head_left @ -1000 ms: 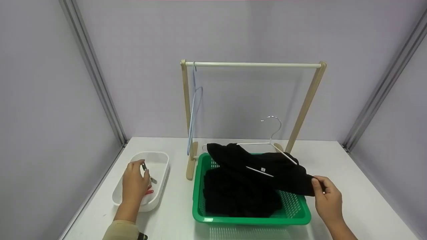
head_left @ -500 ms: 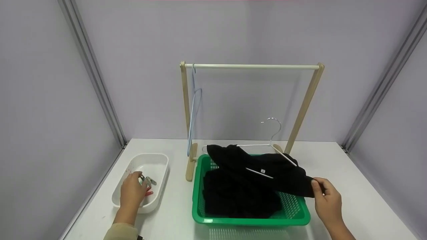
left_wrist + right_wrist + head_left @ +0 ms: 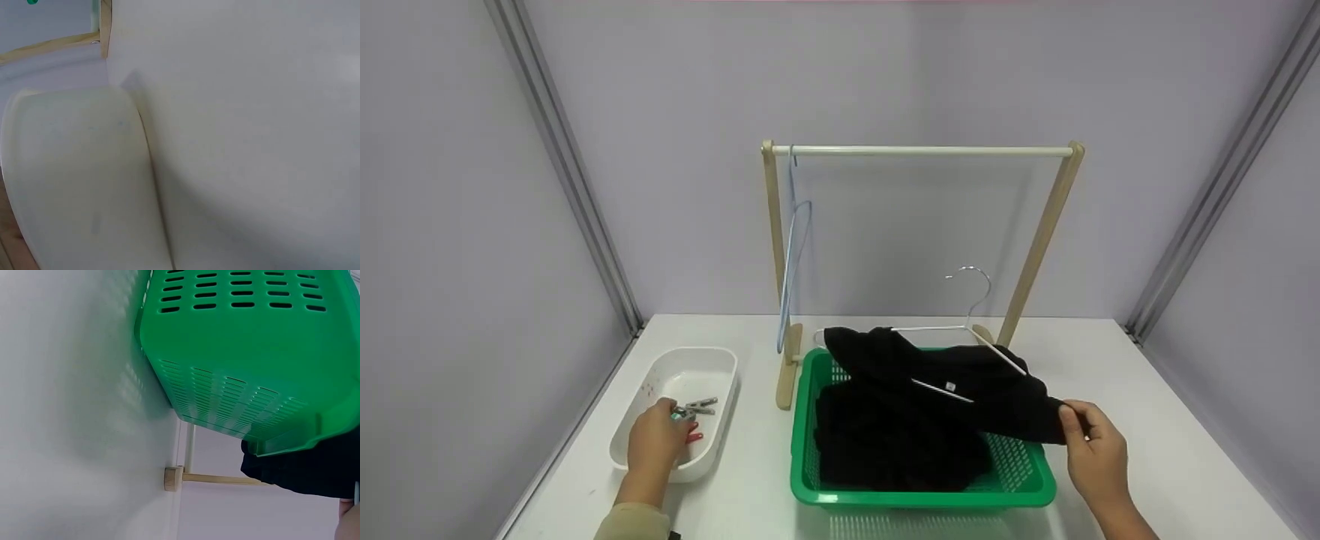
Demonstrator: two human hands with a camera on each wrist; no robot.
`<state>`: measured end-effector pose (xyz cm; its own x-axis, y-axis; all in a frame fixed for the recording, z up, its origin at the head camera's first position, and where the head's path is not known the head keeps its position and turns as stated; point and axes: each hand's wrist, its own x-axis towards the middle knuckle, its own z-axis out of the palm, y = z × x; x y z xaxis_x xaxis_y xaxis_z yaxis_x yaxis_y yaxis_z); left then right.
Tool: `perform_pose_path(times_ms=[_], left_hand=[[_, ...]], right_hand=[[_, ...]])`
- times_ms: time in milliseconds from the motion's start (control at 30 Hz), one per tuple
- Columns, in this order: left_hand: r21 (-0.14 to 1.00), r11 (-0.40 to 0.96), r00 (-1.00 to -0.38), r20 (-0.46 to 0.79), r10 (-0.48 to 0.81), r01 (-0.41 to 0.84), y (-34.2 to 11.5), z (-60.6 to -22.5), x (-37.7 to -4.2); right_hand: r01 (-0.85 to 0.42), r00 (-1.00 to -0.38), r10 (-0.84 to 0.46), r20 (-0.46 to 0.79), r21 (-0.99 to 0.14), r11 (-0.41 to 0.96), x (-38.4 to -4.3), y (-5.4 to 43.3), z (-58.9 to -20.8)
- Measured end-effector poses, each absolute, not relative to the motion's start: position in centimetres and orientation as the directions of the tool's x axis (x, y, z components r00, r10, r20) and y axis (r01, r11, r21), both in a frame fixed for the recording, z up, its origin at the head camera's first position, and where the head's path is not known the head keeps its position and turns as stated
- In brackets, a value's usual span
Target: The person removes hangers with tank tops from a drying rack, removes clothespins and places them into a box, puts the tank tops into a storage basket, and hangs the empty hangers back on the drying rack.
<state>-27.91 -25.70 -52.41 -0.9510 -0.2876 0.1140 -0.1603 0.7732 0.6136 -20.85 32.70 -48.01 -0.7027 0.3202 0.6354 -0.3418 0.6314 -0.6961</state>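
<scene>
My left hand point(image 3: 656, 435) reaches down into a white tray point(image 3: 619, 450) at the left, its fingertips at some metal clips point(image 3: 703, 405). Whether it pinches one is hidden. Red clips point(image 3: 694, 435) lie beside the fingers. My right hand point(image 3: 1095, 457) pinches the right end of a black shirt point(image 3: 1012, 409) between thumb and fingers. This shirt, with a small white neck label, lies partly over a white hanger point(image 3: 997, 351) with a metal hook. Below it is a green basket point(image 3: 922, 499) holding more black cloth point(image 3: 896, 442).
A wooden rack point(image 3: 1046, 232) with a white rail point(image 3: 922, 151) stands behind the basket. One light blue hanger point(image 3: 786, 277) hangs at the rail's left end. Grey-white walls enclose the white table point(image 3: 750, 465); the tray's outer wall point(image 3: 73, 180) fills much of the left wrist view.
My left hand has lowered into the tray, bringing the metal clip seen at its fingertips down among the others. My right hand keeps its hold on the shirt. The head view has shifted slightly.
</scene>
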Motion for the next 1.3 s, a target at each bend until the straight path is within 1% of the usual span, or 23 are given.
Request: perform_pose_path(times_ms=[367,500,667,867,1033,1300], left_hand=[[0.564,0.797,-0.956,0.043,-0.289,-0.215,-25.8,-52.4,-27.9],[0.547,0.813,-0.961,0.056,-0.272,-0.199,-25.8,-52.2,-27.7],[0.554,0.808,-0.959,0.057,-0.278,-0.201,-25.9,-52.1,-27.7],[0.538,0.829,-0.954,0.141,-0.265,-0.151,-25.8,-51.9,-27.4],[0.535,0.839,-0.937,0.233,-0.260,-0.100,-25.2,-50.6,-27.2],[0.520,0.854,-0.875,0.416,-0.248,0.005,-23.4,-48.1,-27.1]], right_hand=[[-0.346,-0.696,0.329,0.638,-0.700,0.625,-20.9,32.8,-48.3],[-0.346,-0.699,0.329,0.634,-0.703,0.621,-21.0,32.8,-48.3],[-0.350,-0.696,0.330,0.638,-0.702,0.620,-21.0,32.5,-48.2],[-0.351,-0.705,0.323,0.632,-0.706,0.614,-21.0,32.4,-48.0],[-0.352,-0.700,0.332,0.633,-0.709,0.611,-20.9,32.5,-48.0],[-0.338,-0.706,0.342,0.620,-0.719,0.607,-20.9,32.7,-47.9]])
